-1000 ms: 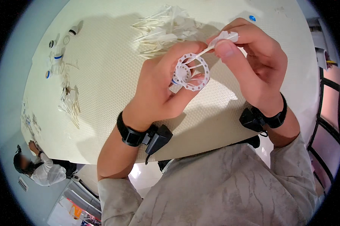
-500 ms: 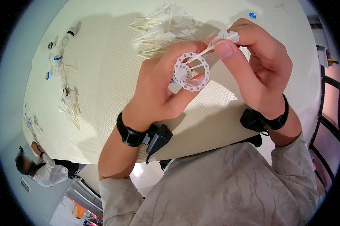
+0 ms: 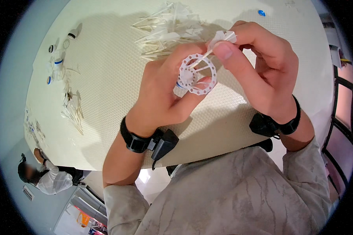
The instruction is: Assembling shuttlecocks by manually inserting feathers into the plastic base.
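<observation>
1. The pale tabletop (image 3: pixel 110 90) has a fine raised texture and a curved outline, fills most of the view, and carries the shadows of both hands.
2. Above it, the left hand (image 3: pixel 157 92) grips a white double-ringed frame (image 3: pixel 214 80), its ring of holes turned to the camera.
3. The right hand (image 3: pixel 268 66), just beside, pinches a white feather (image 3: pixel 222 37) between thumb and finger; its shaft crosses the frame's upper rim toward the inner ring. Whether its tip sits in a hole, I cannot tell.
4. Beyond the hands, a loose pile of white feathers (image 3: pixel 170 29) lies on the tabletop, with a small blue piece (image 3: pixel 261 13) off to the right.
5. On the left lie a black-banded cap (image 3: pixel 72 34), a blue-banded piece (image 3: pixel 58 62) and a smaller feather bunch (image 3: pixel 72 112).
6. At the far left edge, a co-worker in a white top (image 3: pixel 54 181) has a hand on the tabletop, near a bluish-grey wall (image 3: pixel 10 117).
7. Dark framing with pale panels (image 3: pixel 344 100) stands at the right; an orange item (image 3: pixel 83 219) shows at lower left.
</observation>
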Available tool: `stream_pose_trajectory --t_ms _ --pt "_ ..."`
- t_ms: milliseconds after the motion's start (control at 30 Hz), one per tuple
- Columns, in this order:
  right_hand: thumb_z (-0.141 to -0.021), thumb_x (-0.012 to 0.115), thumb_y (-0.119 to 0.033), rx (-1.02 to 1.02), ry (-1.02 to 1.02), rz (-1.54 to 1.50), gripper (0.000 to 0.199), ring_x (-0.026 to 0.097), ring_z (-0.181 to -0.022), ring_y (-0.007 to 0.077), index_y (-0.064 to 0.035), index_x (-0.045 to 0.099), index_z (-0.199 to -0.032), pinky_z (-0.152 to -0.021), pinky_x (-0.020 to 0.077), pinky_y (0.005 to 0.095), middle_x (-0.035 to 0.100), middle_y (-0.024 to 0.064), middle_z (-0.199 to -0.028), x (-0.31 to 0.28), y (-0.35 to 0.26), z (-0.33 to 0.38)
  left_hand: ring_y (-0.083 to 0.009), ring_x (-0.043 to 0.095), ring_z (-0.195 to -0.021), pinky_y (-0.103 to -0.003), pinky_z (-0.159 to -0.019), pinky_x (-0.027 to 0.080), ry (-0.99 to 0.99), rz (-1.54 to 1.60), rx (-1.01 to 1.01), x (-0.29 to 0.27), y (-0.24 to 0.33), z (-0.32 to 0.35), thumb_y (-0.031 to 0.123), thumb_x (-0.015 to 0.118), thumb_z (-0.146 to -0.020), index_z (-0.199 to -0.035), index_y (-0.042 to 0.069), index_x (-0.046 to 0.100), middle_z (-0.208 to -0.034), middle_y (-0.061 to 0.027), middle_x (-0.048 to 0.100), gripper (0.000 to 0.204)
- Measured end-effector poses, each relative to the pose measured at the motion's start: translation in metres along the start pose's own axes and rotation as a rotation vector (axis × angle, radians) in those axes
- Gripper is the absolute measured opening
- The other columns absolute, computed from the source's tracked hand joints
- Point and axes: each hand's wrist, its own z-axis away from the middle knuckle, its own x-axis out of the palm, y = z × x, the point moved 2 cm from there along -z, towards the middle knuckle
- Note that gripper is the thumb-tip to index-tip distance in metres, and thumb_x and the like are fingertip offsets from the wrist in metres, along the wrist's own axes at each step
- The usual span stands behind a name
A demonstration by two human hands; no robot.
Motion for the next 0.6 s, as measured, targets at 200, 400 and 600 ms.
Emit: stream_pose_trajectory --t_ms 200,400,600 --pt "-0.091 0.065 -0.001 0.043 0.021 0.004 0.006 0.055 -0.07 0.0087 0.003 0.064 -0.095 -0.068 0.0439 0.0223 0.062 0.0036 -0.079 0.0022 -0.0001 0.0002 -0.0096 0.059 -0.082 -0.024 -0.076 0.048 -0.008 0.009 -0.014 0.0002 -0.0016 0.0002 0.004 0.075 -0.077 -0.119 -0.001 0.056 -0.091 -0.0055 0.066 0.047" --pt "-0.093 0.063 -0.001 0.1 0.036 -0.05 0.006 0.056 -0.071 0.0077 0.0028 0.064 -0.097 -0.066 0.0444 0.0211 0.064 0.0041 -0.083 0.003 -0.0009 0.0026 -0.0094 0.059 -0.082 -0.024 -0.076 0.048 -0.01 0.009 -0.009 -0.0006 -0.0007 -0.0002 0.005 0.075 -0.077 -0.12 -0.002 0.055 -0.093 -0.0058 0.066 0.048" --pt "-0.094 0.062 -0.002 0.081 0.021 -0.044 0.006 0.057 -0.071 0.0076 0.0025 0.064 -0.098 -0.065 0.0461 0.0211 0.066 0.0054 -0.086 0.0043 -0.0005 0.004 -0.0096 0.059 -0.081 -0.023 -0.075 0.047 -0.016 0.04 -0.03 -0.0021 -0.0001 0.0001 0.006 0.075 -0.077 -0.12 -0.002 0.055 -0.092 -0.0054 0.065 0.049"
